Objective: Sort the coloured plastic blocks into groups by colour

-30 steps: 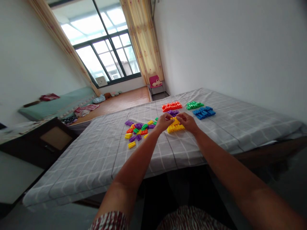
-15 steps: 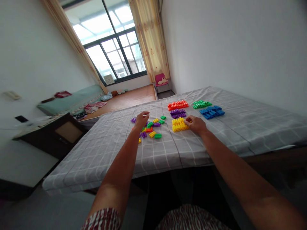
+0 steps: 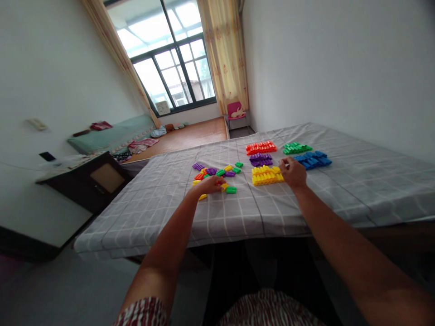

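My left hand (image 3: 213, 184) is low over a loose heap of small ribbed plastic pieces in green, purple, yellow and orange. Its bent fingers close on a yellow plastic piece (image 3: 224, 186), partly covering it and a reddish piece. A green piece (image 3: 231, 190) lies just right of these fingertips. My right hand (image 3: 292, 172) is at the right end of a yellow row of pieces (image 3: 267, 175), thumb and fingers curved with a gap between them; I see nothing held. Behind the yellow row lies a purple group (image 3: 261, 160). The blue group (image 3: 314, 160) is partly behind my right hand.
An orange-red group (image 3: 261, 148) and a green group (image 3: 297, 148) lie farther back on the grey checked cloth (image 3: 163, 203). A dark cabinet (image 3: 81, 181) stands left. Beyond are a low bed (image 3: 193, 133), a pink chair (image 3: 235, 110) and a window.
My left hand has come down and toward me onto the loose pieces. My right hand has drawn off the yellow row, slightly right and up. The view has turned a little left.
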`<action>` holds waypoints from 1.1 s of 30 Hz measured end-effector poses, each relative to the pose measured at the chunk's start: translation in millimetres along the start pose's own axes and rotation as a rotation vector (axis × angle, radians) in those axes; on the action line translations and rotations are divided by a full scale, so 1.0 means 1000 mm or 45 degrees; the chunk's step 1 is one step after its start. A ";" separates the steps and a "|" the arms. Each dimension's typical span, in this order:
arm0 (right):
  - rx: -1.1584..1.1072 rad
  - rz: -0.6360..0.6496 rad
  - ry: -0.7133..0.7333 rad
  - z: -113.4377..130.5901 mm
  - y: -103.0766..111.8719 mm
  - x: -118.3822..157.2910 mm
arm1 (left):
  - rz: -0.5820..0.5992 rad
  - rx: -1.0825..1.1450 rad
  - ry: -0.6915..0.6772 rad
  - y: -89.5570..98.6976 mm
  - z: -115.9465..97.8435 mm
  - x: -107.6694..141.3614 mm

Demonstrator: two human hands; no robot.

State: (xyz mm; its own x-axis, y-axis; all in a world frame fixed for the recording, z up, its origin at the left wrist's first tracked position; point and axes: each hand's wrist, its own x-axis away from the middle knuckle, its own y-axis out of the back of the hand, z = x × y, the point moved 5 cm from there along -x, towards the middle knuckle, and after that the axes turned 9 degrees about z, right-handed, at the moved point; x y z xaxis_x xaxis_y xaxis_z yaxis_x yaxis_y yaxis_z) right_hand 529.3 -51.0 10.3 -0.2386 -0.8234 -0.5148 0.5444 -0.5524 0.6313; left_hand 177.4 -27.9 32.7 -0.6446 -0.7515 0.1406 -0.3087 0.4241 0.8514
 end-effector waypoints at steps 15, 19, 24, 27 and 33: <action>-0.490 0.174 0.219 0.029 0.004 0.006 | -0.436 0.518 -0.182 -0.024 -0.085 -0.069; -0.639 0.318 0.277 0.031 -0.001 0.007 | -0.558 0.366 -0.256 -0.044 -0.123 -0.096; -0.671 0.308 0.181 0.015 -0.007 -0.001 | -0.561 0.464 -0.305 -0.052 -0.130 -0.105; -0.416 0.175 -0.041 -0.005 -0.004 -0.005 | -0.583 0.486 -0.314 -0.042 -0.117 -0.094; 0.053 0.299 -0.195 -0.017 -0.006 -0.003 | -0.724 0.423 -0.140 -0.006 -0.062 -0.036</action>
State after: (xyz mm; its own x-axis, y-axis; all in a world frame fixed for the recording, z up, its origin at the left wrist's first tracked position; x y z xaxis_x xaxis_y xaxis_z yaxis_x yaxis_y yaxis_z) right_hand 540.5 -43.5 -2.0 -0.2302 -0.9378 -0.2598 0.5661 -0.3463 0.7481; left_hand 246.1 -34.8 54.4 -0.3795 -0.8558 -0.3515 -0.8094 0.1231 0.5742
